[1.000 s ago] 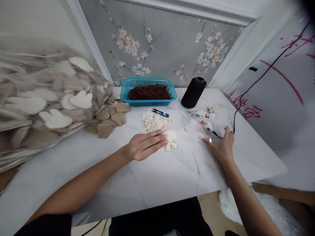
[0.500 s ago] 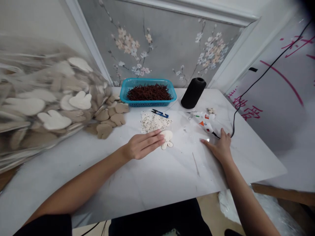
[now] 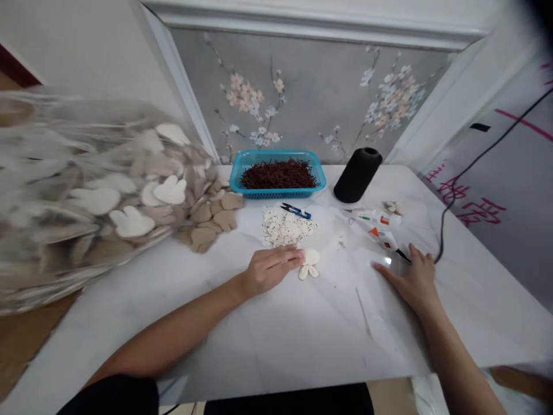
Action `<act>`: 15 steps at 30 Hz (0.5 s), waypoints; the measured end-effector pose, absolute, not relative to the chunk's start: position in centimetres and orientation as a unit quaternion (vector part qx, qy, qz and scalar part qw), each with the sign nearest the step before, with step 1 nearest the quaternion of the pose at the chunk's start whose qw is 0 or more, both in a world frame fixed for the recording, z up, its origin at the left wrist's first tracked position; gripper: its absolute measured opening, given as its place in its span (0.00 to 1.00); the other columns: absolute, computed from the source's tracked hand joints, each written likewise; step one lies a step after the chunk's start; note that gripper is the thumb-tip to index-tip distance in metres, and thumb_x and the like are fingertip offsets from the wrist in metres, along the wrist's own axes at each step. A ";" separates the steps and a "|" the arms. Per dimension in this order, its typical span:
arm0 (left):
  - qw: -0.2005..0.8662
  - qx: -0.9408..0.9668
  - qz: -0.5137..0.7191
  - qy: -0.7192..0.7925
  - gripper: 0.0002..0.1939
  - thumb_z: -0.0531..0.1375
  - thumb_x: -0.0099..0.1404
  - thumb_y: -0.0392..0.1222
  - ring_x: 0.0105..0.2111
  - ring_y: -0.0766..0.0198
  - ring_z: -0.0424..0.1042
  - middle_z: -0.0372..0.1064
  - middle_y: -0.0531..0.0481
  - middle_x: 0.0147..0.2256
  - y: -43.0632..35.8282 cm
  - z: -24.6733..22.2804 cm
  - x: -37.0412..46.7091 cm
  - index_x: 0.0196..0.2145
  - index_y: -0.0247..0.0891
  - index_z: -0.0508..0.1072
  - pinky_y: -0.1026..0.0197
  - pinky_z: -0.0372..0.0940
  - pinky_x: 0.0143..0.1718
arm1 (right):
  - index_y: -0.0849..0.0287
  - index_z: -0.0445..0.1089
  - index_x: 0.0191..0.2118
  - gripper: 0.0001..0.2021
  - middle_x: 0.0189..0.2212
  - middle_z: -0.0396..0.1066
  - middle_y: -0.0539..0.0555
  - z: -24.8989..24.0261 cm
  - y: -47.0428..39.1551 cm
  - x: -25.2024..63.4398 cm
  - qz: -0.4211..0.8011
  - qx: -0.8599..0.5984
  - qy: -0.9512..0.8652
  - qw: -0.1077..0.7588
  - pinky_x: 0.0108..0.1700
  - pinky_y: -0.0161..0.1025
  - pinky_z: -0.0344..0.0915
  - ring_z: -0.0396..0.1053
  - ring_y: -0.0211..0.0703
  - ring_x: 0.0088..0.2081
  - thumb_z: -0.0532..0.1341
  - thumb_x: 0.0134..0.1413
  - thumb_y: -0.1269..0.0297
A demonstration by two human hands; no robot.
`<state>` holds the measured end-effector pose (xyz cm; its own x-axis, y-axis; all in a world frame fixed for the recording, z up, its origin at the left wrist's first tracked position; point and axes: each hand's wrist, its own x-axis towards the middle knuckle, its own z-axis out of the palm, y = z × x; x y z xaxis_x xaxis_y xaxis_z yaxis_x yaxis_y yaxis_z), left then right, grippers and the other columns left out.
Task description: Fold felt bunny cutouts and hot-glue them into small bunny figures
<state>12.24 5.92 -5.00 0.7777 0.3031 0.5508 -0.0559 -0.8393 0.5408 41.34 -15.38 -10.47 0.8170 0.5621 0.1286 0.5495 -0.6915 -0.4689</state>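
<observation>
My left hand (image 3: 274, 268) is closed, fingers pressed together on the left edge of a white bunny-head-shaped felt piece (image 3: 310, 257), whose two ears point toward me on the table. My right hand (image 3: 417, 281) rests open at the right, thumb and fingers spread, beside the black cord of a white glue gun (image 3: 384, 238) with an orange tip. Just beyond my left hand lies a pile of small white pieces (image 3: 285, 227), with blue thread snips (image 3: 296, 211) on its far edge.
A blue basket (image 3: 276, 194) of dark brown twisted strands stands at the back, beside a black cone (image 3: 358, 176). At left, a clear plastic bag (image 3: 64, 150) holds white and tan felt shapes; several tan pieces (image 3: 216, 216) spill from it. A thin stick (image 3: 363, 311) lies near my right hand.
The camera view has turned, so everything appears further right and lower. My left hand stays at the felt piece, and my right hand remains spread beside the cord.
</observation>
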 end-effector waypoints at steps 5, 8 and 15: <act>0.276 0.908 0.303 0.087 0.10 0.56 0.62 0.38 0.42 0.69 0.75 0.75 0.51 0.38 5.5 -4.5 12.3 0.35 0.44 0.77 0.64 0.72 0.49 | 0.74 0.53 0.62 0.60 0.58 0.53 0.74 -10.9 -15.5 41.4 0.004 -0.924 -0.304 0.231 0.64 0.56 0.41 0.39 0.72 0.64 0.55 0.31 0.26; 0.335 0.889 0.299 0.097 0.10 0.56 0.61 0.38 0.41 0.68 0.75 0.75 0.50 0.38 5.3 -4.3 12.1 0.35 0.44 0.77 0.64 0.73 0.46 | 0.72 0.55 0.61 0.59 0.57 0.55 0.73 -11.2 -15.5 41.5 -0.008 -0.922 -0.312 0.229 0.64 0.56 0.41 0.40 0.72 0.63 0.53 0.31 0.24; 0.676 0.570 0.296 0.362 0.14 0.69 0.47 0.44 0.29 0.66 0.74 0.75 0.47 0.30 5.9 -5.3 13.6 0.31 0.35 0.77 0.67 0.71 0.31 | 0.78 0.57 0.59 0.66 0.55 0.58 0.74 -11.0 -15.2 41.3 -0.007 -0.920 -0.304 0.249 0.64 0.60 0.41 0.40 0.75 0.62 0.51 0.23 0.20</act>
